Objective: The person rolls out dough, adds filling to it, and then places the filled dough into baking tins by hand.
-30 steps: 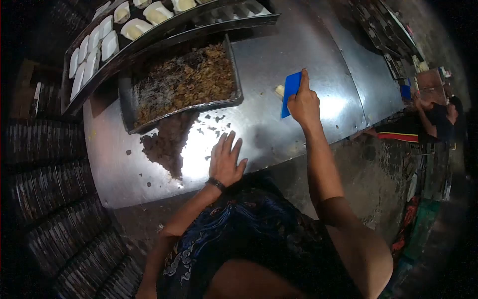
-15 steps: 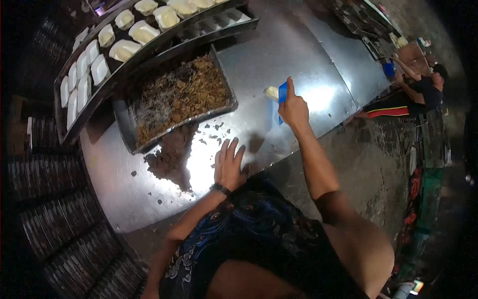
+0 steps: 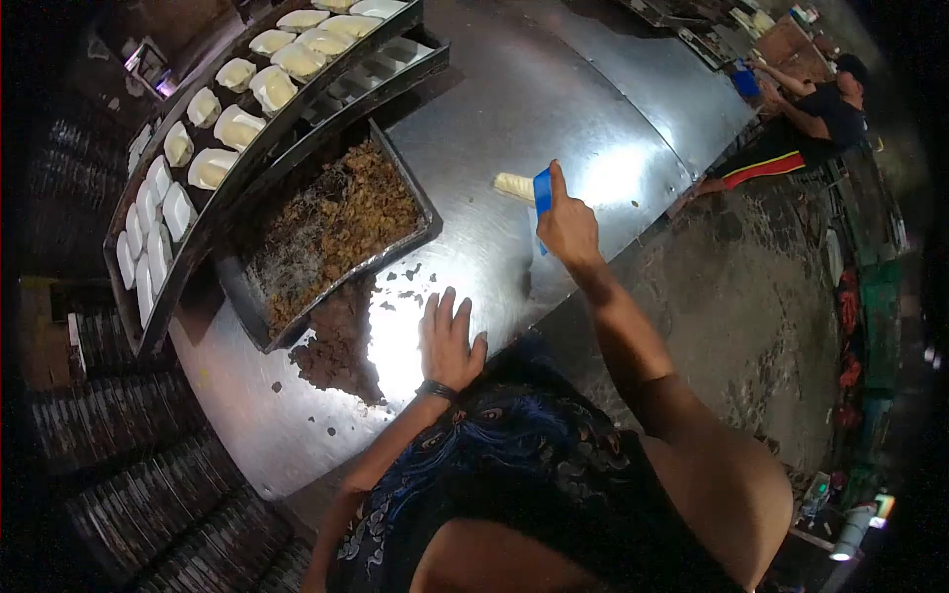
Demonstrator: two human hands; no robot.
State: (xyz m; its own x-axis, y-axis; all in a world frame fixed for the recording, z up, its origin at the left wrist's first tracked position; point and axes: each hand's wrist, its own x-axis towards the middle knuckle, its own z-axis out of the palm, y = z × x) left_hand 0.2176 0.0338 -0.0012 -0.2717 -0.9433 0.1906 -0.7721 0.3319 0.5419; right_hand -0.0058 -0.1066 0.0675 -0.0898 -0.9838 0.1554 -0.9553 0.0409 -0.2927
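Observation:
My right hand is closed around a blue flat scraper, index finger stretched along its top edge. Against the scraper's left side lies a pale, roll-shaped piece of dough on the metal tabletop. My left hand rests flat near the table's front edge, fingers spread and holding nothing. Just left of it, a dark brown crumbly mass is spread on the metal, with small flakes around it. Behind that stands a metal tray of brown crumbly filling.
A long dark rack at the upper left holds several white paper cups, many with pale dough in them. Stacked dark trays fill the left side. Another person works at the far right end.
The view has turned a little, so the rack and tray appear lower and further left. More of the dough piece shows beside the scraper. My left hand stays flat on the table.

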